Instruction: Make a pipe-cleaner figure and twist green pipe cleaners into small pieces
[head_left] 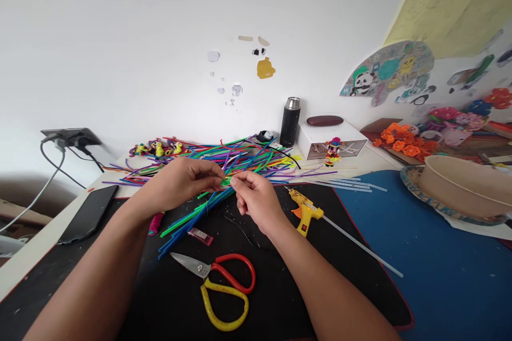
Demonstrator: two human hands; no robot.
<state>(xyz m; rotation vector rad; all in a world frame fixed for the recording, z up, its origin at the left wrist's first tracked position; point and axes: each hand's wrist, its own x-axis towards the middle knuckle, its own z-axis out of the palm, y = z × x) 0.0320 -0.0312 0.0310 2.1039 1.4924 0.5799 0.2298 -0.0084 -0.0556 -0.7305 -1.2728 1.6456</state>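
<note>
My left hand [180, 184] and my right hand [259, 200] meet above the black mat, fingertips pinched on either side of a small green pipe cleaner [226, 182]. Its exact shape is mostly hidden by the fingers. Below and behind the hands lies a bunch of blue and green pipe cleaners [182, 226] on the mat. A heap of many-coloured pipe cleaners [256, 159] spreads along the wall behind. Nearer to me are scissors [230, 283] with one red and one yellow handle, blades pointing left. A small pink-red lighter-like item [200, 236] rests above them.
Right of my hands lies a yellow glue gun [306, 210] with a long glue stick in it. A phone [88, 214] is at the left, a black thermos [290, 122] and white box [334, 138] at the back. A beige basin [466, 186] stands far right.
</note>
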